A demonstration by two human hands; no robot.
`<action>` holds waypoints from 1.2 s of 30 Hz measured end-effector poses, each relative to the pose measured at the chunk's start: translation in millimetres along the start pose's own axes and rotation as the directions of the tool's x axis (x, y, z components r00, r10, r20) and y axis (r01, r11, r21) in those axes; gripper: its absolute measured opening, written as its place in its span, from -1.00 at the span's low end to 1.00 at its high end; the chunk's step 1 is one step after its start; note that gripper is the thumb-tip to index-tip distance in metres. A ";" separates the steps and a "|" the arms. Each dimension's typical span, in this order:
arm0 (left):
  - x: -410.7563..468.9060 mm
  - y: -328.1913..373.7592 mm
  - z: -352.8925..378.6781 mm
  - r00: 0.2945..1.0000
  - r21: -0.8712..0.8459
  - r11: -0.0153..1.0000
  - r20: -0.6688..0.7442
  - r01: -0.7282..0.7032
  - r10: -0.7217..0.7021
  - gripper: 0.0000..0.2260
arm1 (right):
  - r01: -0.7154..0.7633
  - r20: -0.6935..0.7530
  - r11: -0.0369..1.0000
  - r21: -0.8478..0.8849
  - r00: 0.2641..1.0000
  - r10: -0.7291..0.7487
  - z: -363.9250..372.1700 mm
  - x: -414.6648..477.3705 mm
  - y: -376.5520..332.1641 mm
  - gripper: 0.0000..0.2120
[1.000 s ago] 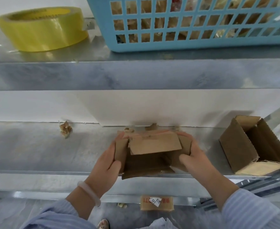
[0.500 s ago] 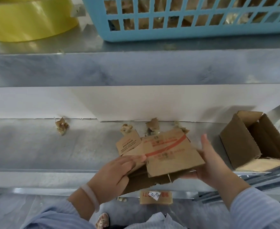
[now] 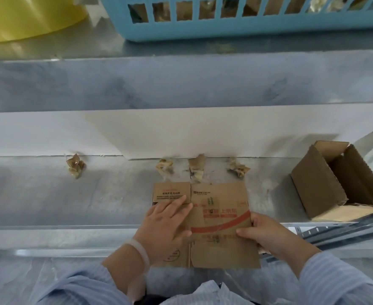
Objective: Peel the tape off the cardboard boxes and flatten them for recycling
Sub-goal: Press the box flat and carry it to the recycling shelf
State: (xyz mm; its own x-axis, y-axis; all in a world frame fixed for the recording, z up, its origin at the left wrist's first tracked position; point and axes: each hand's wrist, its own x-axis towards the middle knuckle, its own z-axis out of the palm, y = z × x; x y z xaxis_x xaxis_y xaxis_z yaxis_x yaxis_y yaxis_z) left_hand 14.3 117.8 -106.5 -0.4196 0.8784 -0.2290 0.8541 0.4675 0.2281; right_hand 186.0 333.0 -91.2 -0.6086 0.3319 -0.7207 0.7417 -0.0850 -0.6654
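box point(image 3: 221, 200) flat on shelf point(image 3: 71, 205) | left hand point(image 3: 168, 225) presses | right hand point(image 3: 269, 236) grips edge

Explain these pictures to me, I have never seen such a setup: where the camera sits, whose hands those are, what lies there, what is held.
There is no machine here. A person works bare-handed, and every picture comes from one camera worn on their head, looking down. The left hand presses flat on a flattened cardboard box on the metal shelf. The right hand grips that box's right edge. Behind it lie crumpled tape wads. To the right sits an open box, not yet flattened. On the upper shelf are a yellow tape roll and a blue basket.
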 end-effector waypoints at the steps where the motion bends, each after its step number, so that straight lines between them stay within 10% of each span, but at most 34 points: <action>1: 1.4 1.1 3.7 1.000 0.034 0.999 -0.012 -0.013 0.013 -0.42 | -0.022 0.012 1.000 -0.013 1.000 0.022 -0.6 -1.1 0.7 -0.81; 14: 20.3 20.1 27.6 0.988 0.129 0.983 -0.062 -0.131 0.140 -0.42 | -0.050 -0.249 0.932 -0.359 0.968 -0.044 -27.2 -0.9 3.9 -0.82; 19: 33.4 24.7 28.5 0.988 0.104 0.986 -0.074 -0.127 0.135 -0.39 | -0.092 -0.396 0.783 -0.615 0.895 -0.206 -28.1 -14.9 -1.0 -0.46; 25: 46.1 29.2 36.1 0.991 0.133 0.988 -0.093 -0.080 0.093 -0.39 | 0.159 -0.061 0.336 -0.928 0.827 -0.559 9.4 11.1 -3.8 -0.31; 36: 53.1 22.4 38.0 0.988 0.144 0.987 -0.130 -0.065 0.084 -0.32 | 0.154 -0.071 0.345 -0.926 0.826 -0.560 12.6 39.0 16.8 -0.22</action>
State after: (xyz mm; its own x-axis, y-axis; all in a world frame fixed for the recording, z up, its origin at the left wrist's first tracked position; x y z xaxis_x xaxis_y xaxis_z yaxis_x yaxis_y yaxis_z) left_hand 22.7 171.1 -149.5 -0.3832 0.9198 -0.0841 0.9148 0.3905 0.1034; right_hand 171.2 332.6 -133.1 -0.8975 0.3885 -0.2089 0.4233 0.8917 -0.1602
